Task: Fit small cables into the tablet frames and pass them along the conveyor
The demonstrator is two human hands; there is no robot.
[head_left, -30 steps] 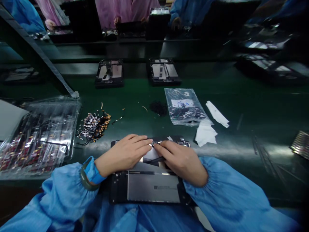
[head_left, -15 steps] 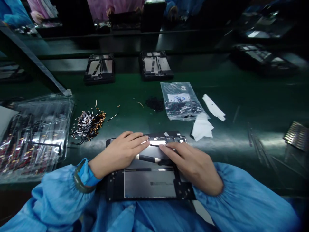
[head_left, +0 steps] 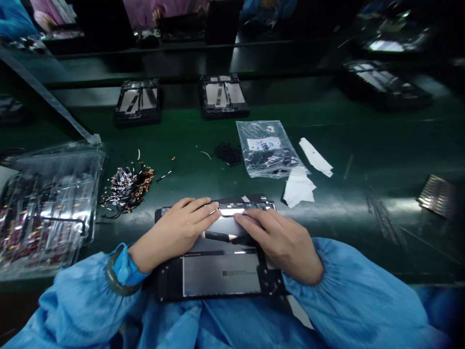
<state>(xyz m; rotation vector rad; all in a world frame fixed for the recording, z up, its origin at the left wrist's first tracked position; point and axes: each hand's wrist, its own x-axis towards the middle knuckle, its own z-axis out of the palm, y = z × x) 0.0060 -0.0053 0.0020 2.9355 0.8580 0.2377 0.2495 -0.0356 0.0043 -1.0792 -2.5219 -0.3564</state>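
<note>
An opened tablet (head_left: 221, 275) with grey battery panels lies near the table's front edge, close to my body. Across its upper left rests my left hand (head_left: 181, 225), fingers stretched, with the tips at a bright white strip (head_left: 232, 212) along the top edge. My right hand (head_left: 281, 237) lies over the tablet's right side, its extended fingertips touching the right end of that strip. Neither thumb shows clearly. Beyond my left hand sits a heap of small flex cables (head_left: 129, 188) with gold-coloured ends.
Stacked clear plastic trays (head_left: 51, 208) with parts stand at left. A clear zip bag (head_left: 269, 150), a pile of small black pieces (head_left: 228, 153) and torn white paper (head_left: 299, 188) lie ahead. Farther back are opened tablets (head_left: 223, 97). Co-workers sit opposite.
The whole view has shifted slightly, so table items appear a little farther left. Both hands stay on the tablet, their fingertips still at the bright strip.
</note>
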